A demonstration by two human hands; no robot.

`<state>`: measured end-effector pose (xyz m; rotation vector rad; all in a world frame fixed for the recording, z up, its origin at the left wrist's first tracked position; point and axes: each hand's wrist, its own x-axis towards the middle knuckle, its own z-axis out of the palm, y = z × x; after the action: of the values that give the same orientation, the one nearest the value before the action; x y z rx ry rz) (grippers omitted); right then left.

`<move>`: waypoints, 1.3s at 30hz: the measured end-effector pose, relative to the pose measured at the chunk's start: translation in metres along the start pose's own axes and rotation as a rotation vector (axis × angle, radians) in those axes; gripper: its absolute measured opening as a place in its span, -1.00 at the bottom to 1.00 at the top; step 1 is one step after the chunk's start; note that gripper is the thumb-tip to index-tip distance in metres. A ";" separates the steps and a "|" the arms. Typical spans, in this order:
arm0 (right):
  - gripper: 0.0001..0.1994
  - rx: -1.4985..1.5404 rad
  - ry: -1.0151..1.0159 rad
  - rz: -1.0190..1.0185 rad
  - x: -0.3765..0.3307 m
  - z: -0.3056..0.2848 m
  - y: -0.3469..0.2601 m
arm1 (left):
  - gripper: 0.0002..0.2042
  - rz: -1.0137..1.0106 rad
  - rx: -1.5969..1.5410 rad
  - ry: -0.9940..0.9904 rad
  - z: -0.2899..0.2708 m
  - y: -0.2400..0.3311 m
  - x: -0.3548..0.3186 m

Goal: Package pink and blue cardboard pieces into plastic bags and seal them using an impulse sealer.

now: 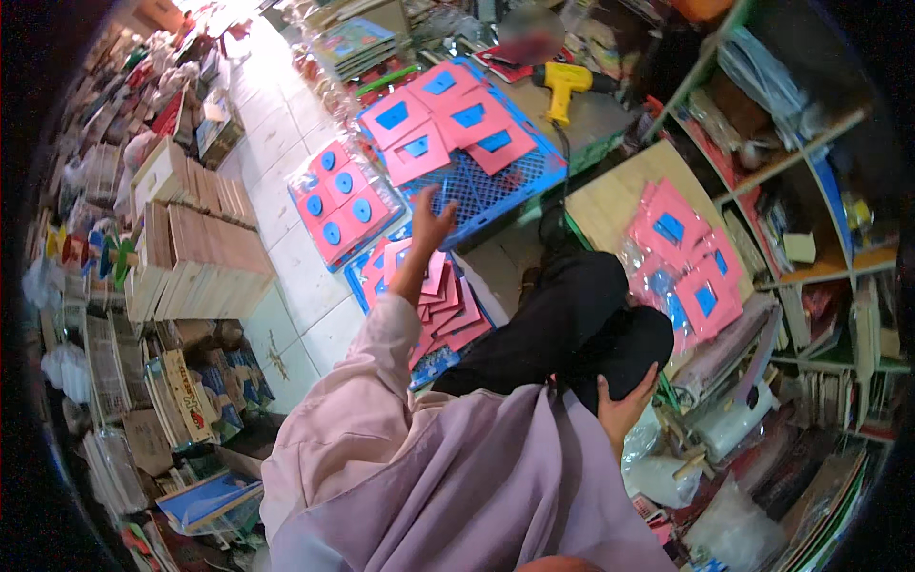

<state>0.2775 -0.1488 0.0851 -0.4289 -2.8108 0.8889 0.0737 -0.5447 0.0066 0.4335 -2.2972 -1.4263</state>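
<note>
Left hand [434, 224]: near frame centre, over the near edge of the blue crate [479, 198]. Fingers half open, thumb apart from them; nothing seen in the grasp. Contact with the crate: cannot tell.

Right hand [624, 408]: lower right of centre, laid against the black trousers [591, 315] at the knee. Fingers loosely extended, thumb apart; no object seen in hold.

Pink cards [446, 112] with blue pieces on them: upper centre, spread over the crate's far part, some overlapping. Bare mesh shows at its near side.

Left of the crate, oval-marked cards [345, 208], in rows. Below the crate, partly behind the left forearm, a loose card pile [446, 307], overlapping at odd angles.

Right of frame: more cards [683, 255], with clear plastic about them, on a pale board [610, 202].

Yellow heat gun [568, 91]: upper right of centre, beside the crate, dark cord running down. Wooden shelves [748, 181] at far right; pale boards [214, 272] stacked at left.
</note>
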 end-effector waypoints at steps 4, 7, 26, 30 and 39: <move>-0.05 -0.012 -0.013 -0.014 0.007 0.002 -0.005 | -0.45 -0.056 0.211 0.289 -0.025 -0.063 0.088; -0.04 -0.031 -0.029 0.023 0.011 0.002 -0.008 | -0.39 -0.202 0.225 0.364 -0.028 -0.099 0.152; -0.03 -0.143 -0.048 0.026 0.033 0.015 -0.019 | -0.28 -0.680 0.460 0.295 -0.048 -0.085 0.251; -0.03 -0.178 -0.036 0.025 0.033 0.015 -0.021 | -0.24 -0.759 0.294 0.336 -0.044 -0.099 0.262; -0.04 -0.195 -0.032 0.006 0.034 0.016 -0.024 | -0.39 -0.687 -0.042 0.384 -0.047 -0.112 0.273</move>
<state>0.2361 -0.1651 0.0880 -0.4526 -2.9391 0.6295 -0.1358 -0.7544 -0.0288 1.4479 -1.8720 -1.4937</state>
